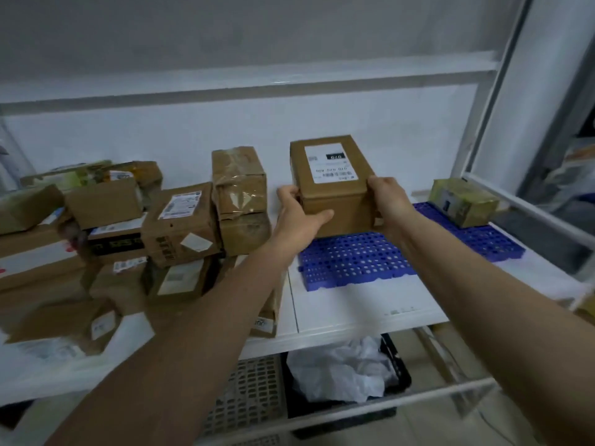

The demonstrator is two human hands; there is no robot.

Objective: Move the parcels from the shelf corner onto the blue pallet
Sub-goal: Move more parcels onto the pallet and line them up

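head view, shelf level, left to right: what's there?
Pile of parcels → tall taped box → left hand → labelled box held over the blue pallet → right hand → small yellowish parcel.

The brown parcel at the picture's centre carries a white shipping label on its top face, printed upside down to the camera. A black bar on the label shows "0/0" in white, and a line below it seems to read "0/0 0/0", followed by characters too small to make out. At nine o'clock from it, the labels on the stacked parcels show barcodes and fine print, all too blurred to read.
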